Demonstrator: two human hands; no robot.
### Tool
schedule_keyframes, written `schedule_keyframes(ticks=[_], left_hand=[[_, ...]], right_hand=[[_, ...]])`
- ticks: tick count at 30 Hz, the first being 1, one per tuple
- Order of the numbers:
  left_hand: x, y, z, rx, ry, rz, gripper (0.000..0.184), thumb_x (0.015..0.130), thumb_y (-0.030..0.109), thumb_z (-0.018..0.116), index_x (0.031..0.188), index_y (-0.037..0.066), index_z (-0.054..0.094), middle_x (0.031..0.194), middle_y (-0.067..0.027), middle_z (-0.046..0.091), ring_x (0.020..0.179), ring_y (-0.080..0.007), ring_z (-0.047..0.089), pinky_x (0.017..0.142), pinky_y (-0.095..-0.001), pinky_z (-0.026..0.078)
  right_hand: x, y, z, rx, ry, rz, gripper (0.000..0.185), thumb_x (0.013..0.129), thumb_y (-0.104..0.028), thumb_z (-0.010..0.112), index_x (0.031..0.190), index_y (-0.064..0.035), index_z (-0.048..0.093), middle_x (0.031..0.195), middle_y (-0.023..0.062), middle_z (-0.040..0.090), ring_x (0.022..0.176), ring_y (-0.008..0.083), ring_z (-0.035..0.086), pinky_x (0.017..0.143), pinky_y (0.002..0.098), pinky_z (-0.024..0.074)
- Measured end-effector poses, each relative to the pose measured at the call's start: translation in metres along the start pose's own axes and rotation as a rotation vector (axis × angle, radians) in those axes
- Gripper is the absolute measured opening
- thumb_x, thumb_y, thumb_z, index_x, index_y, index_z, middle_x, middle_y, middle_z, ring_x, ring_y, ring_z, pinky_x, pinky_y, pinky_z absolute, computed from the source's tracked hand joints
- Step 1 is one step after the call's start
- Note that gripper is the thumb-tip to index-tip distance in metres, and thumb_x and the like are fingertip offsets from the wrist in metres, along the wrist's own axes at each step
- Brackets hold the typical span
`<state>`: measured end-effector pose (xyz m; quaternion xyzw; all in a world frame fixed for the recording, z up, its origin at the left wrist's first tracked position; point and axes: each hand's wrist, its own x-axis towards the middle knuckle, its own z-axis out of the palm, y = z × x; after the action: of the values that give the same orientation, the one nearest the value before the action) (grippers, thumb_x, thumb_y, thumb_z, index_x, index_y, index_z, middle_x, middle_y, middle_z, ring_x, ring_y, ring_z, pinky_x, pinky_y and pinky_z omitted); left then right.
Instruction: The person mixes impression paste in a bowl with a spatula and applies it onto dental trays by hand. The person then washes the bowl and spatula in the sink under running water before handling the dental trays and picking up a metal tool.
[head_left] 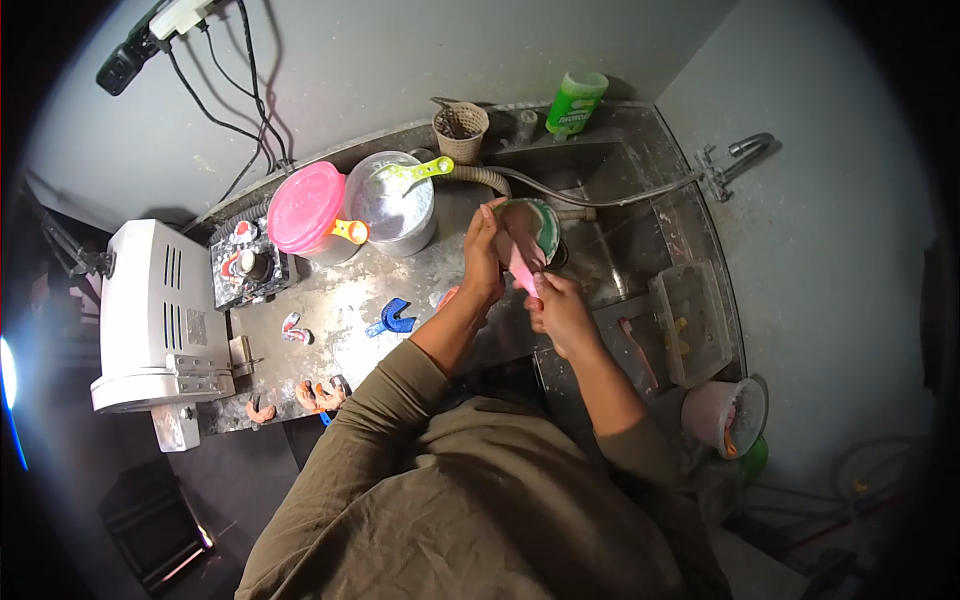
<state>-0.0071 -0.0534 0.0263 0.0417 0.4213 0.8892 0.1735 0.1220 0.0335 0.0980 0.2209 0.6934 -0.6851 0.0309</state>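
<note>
Blue tray (pixel 395 318): flat on the metal counter (pixel 345 350).
Left hand (pixel 484 258): you hold the green bowl (pixel 549 232), tipped, by its side.
Pink tool (pixel 524 277): at the bowl.
Right hand (pixel 564 315): you grip the pink tool tight.
Clear box (pixel 712 312): right of you.

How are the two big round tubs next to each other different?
The pink-lidded tub is covered, but the open tub has no lid on, so you can see white stuff inside. The pink-lidded tub has an orange scoop at its side, while the open tub has a yellow-green scoop across its top. Both stand on the metal counter.
</note>
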Motion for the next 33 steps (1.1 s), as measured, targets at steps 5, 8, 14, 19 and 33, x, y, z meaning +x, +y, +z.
schedule_keyframes(ticks=[5,8,14,19,33], left_hand=[[0.017,0.02,-0.014,-0.147,0.012,0.013,0.061,0.097,0.06,0.041,0.123,0.005,0.049,0.106,-0.0135,0.061,0.09,-0.0235,0.063,0.08,-0.0364,0.053],[-0.005,0.014,0.013,-0.192,-0.032,-0.077,0.063,0.096,0.06,0.041,0.128,0.005,0.044,0.102,-0.015,0.06,0.087,-0.0237,0.063,0.076,-0.036,0.054],[0.015,0.033,-0.001,-0.058,-0.089,0.09,0.056,0.096,0.055,0.048,0.126,0.007,0.048,0.116,-0.0136,0.059,0.106,-0.0228,0.058,0.088,-0.0349,0.049],[-0.004,0.019,0.031,0.116,-0.164,0.172,0.054,0.095,0.051,0.053,0.126,0.007,0.051,0.117,-0.0099,0.057,0.107,-0.0194,0.056,0.093,-0.0332,0.044],[0.005,0.02,0.0,0.069,-0.112,0.133,0.06,0.095,0.058,0.046,0.126,0.006,0.048,0.12,-0.0127,0.057,0.115,-0.0241,0.054,0.101,-0.038,0.042]], right_hand=[[-0.024,-0.011,-0.014,0.545,-0.126,0.366,0.032,0.103,-0.025,0.042,0.098,0.0006,0.06,0.059,-0.0068,0.035,0.046,0.0028,0.024,0.044,0.021,0.0219],[-0.009,-0.015,0.002,0.629,-0.169,0.196,0.033,0.103,-0.028,0.043,0.099,0.0004,0.059,0.06,-0.0051,0.038,0.045,0.0046,0.028,0.043,0.023,0.0236],[-0.039,0.006,-0.018,-0.364,0.306,-0.321,0.026,0.101,-0.02,0.045,0.09,-0.0007,0.058,0.055,0.0039,0.043,0.047,0.0133,0.042,0.046,0.0323,0.0359],[0.006,0.017,-0.004,-0.66,0.349,-0.526,0.019,0.098,-0.01,0.046,0.095,-0.0001,0.062,0.059,0.0058,0.047,0.049,0.012,0.045,0.046,0.0297,0.0348],[-0.056,0.003,0.008,-1.025,0.095,-0.326,0.061,0.084,0.004,0.047,0.143,0.0088,0.031,0.106,0.0324,0.049,0.091,0.046,0.057,0.08,0.0481,0.0485]])
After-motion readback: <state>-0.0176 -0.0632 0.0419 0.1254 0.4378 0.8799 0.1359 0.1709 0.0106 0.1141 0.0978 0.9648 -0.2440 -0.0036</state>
